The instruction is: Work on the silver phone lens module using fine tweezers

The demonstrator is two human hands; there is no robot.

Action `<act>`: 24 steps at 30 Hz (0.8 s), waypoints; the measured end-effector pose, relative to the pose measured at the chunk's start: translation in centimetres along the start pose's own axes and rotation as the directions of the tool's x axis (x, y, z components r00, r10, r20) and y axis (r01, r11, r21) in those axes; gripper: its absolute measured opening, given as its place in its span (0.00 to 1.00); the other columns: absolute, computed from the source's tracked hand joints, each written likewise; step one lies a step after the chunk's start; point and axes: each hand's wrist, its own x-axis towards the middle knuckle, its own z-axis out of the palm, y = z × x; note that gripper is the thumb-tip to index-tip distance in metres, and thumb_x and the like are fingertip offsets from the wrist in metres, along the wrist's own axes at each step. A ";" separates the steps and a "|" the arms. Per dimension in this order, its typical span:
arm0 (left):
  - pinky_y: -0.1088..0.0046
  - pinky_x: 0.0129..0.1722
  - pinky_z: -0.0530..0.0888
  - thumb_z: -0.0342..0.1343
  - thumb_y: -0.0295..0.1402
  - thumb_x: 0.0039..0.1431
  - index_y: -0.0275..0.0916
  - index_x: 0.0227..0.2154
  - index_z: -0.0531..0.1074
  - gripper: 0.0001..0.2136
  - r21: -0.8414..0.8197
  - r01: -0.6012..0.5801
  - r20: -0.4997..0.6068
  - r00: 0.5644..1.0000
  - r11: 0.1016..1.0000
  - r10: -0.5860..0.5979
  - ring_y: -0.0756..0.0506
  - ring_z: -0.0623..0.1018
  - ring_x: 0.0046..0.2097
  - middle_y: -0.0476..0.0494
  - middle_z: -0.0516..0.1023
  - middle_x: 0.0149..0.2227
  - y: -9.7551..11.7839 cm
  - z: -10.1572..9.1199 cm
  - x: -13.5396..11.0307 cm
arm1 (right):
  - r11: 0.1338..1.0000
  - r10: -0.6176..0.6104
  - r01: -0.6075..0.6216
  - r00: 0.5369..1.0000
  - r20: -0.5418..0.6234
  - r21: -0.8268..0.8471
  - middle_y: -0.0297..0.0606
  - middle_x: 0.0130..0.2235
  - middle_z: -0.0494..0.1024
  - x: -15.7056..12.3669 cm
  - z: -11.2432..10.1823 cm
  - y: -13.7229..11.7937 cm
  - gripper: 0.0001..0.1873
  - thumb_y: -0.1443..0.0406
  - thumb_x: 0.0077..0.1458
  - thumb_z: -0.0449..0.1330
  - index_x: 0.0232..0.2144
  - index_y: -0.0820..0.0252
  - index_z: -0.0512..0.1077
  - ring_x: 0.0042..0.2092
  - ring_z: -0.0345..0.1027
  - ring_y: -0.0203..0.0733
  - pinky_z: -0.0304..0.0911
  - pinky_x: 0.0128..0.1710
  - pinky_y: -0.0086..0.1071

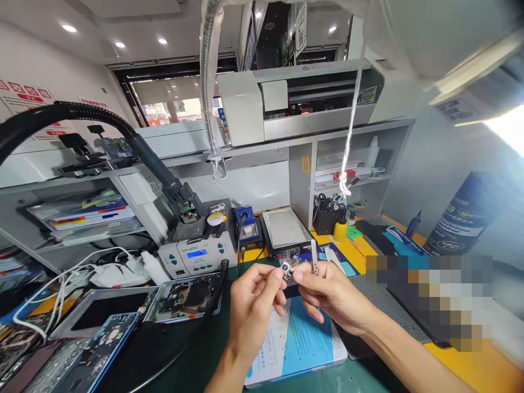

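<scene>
Though midair, fingertips (pixel 298 275) at module (pixel 286 267) edges

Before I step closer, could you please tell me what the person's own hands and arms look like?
The left hand and right hand, each serving as a grip, are without gloves, and no ring shows. The left forearm and right forearm are sleeveless to the picture's edge, with no watch or bracelet visible.

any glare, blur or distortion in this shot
Head view: white glare blows out the right edge and hazes the can; head view: ceiling lights burn out white; head view: the can leans, likely wide-angle stretch; head view: a pixelated patch hides things at right; head view: the fingers look fairly sharp.
</scene>
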 end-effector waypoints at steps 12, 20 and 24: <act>0.75 0.26 0.67 0.51 0.40 0.69 0.40 0.22 0.66 0.18 0.093 -0.037 0.022 0.999 0.995 0.035 0.51 0.69 0.23 0.51 0.69 0.18 0.0 0.5 -1.4 | 0.988 0.106 -0.099 0.993 -0.053 0.121 0.17 0.15 0.56 -0.5 0.8 -0.6 0.16 0.57 0.62 0.68 0.28 0.62 0.74 0.14 0.49 0.26 0.46 0.14 0.22; 0.76 0.25 0.67 0.49 0.40 0.71 0.42 0.28 0.66 0.15 0.293 -0.165 -0.104 0.974 0.942 0.203 0.50 0.71 0.23 0.53 0.68 0.20 -0.4 0.6 -1.2 | 0.987 -0.101 0.148 0.881 -0.463 0.066 0.33 0.25 0.70 -0.9 -0.6 -2.8 0.28 0.43 0.61 0.62 0.31 0.61 0.84 0.32 0.71 0.37 0.72 0.37 0.26; 0.75 0.26 0.69 0.50 0.39 0.71 0.42 0.28 0.68 0.14 0.341 -0.193 -0.128 0.960 0.920 0.248 0.50 0.71 0.23 0.52 0.68 0.21 -0.5 0.6 -1.3 | 0.986 -0.119 0.160 0.861 -0.495 0.042 0.28 0.17 0.63 -1.2 -1.0 -3.2 0.27 0.44 0.65 0.57 0.35 0.58 0.83 0.19 0.61 0.34 0.67 0.21 0.27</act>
